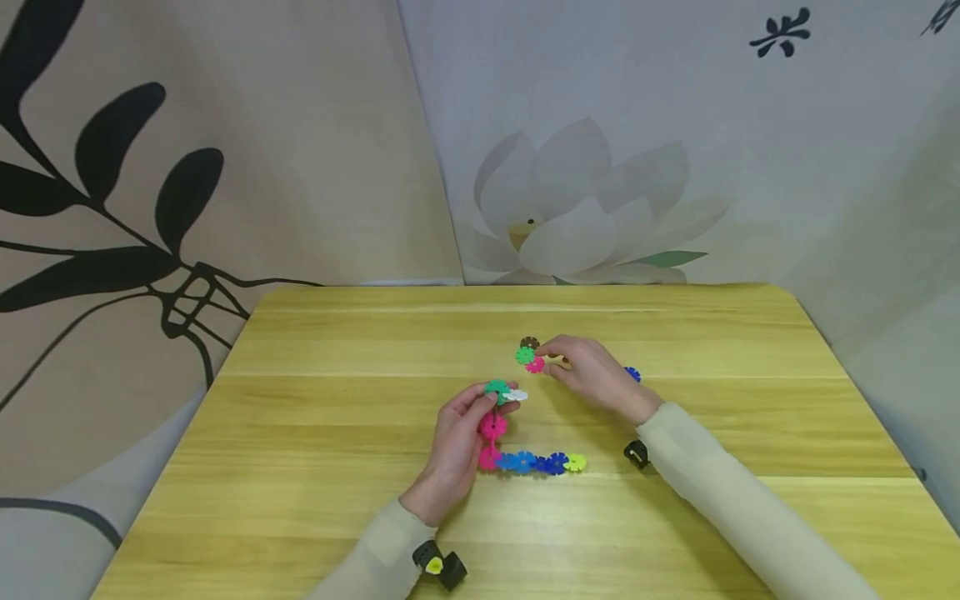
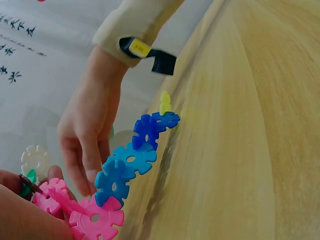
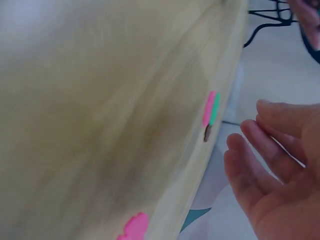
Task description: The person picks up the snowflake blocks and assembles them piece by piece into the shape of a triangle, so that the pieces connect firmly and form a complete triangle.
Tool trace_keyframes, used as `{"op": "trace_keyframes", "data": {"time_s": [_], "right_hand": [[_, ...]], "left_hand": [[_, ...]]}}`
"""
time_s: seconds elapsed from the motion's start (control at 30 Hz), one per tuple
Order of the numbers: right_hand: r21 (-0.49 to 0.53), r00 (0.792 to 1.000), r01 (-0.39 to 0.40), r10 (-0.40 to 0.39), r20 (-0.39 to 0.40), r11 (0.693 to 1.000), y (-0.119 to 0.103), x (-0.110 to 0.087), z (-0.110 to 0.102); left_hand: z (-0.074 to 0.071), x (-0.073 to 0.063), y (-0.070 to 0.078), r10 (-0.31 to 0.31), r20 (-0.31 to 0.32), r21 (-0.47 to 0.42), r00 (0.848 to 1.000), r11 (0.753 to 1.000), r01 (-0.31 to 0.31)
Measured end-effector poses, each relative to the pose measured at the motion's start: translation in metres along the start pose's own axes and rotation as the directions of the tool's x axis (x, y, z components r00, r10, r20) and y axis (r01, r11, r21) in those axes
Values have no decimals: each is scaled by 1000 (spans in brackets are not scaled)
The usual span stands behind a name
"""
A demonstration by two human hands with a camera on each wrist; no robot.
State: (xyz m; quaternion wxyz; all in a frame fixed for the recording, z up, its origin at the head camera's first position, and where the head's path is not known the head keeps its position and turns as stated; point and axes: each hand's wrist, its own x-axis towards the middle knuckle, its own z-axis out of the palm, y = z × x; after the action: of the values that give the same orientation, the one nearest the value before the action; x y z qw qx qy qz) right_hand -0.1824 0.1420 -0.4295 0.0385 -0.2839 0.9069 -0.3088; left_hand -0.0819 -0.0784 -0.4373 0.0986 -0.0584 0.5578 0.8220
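My left hand [image 1: 452, 435] grips one end of a chain of notched plastic snowflake discs. A teal disc [image 1: 496, 387] and a white disc [image 1: 515, 396] stick out at the fingertips. Below them the chain runs through pink discs [image 1: 492, 427], then bends right through light blue discs [image 1: 522, 462] and dark blue discs [image 1: 557, 463] to a yellow disc [image 1: 576, 462]. Farther back, my right hand [image 1: 596, 375] hovers with loosely bent fingers beside a loose green disc [image 1: 525, 356], a pink disc [image 1: 535, 365] and a brown disc [image 1: 529, 342]. The right wrist view shows nothing between its fingers [image 3: 265, 150].
A blue disc [image 1: 633, 373] peeks out behind the right wrist. Another loose pink disc [image 3: 135, 227] lies on the tabletop in the right wrist view. The wooden table [image 1: 337, 433] ends at a patterned cloth backdrop [image 1: 337, 150].
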Motion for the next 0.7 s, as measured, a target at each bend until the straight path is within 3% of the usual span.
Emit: {"op": "trace_keyframes", "data": {"time_s": [0.33, 0.53, 0.7], "right_hand": [[-112, 993, 31, -19, 112, 993, 8, 42, 14], [-225, 987, 81, -46, 154, 971, 10, 49, 19], [-223, 989, 79, -49, 136, 972, 10, 50, 18]], "left_hand": [[-4, 0, -2, 3, -12, -6, 1000, 1000, -3], [-5, 0, -3, -9, -4, -2, 1000, 1000, 9], [-7, 1, -2, -6, -9, 8, 1000, 1000, 6]]}}
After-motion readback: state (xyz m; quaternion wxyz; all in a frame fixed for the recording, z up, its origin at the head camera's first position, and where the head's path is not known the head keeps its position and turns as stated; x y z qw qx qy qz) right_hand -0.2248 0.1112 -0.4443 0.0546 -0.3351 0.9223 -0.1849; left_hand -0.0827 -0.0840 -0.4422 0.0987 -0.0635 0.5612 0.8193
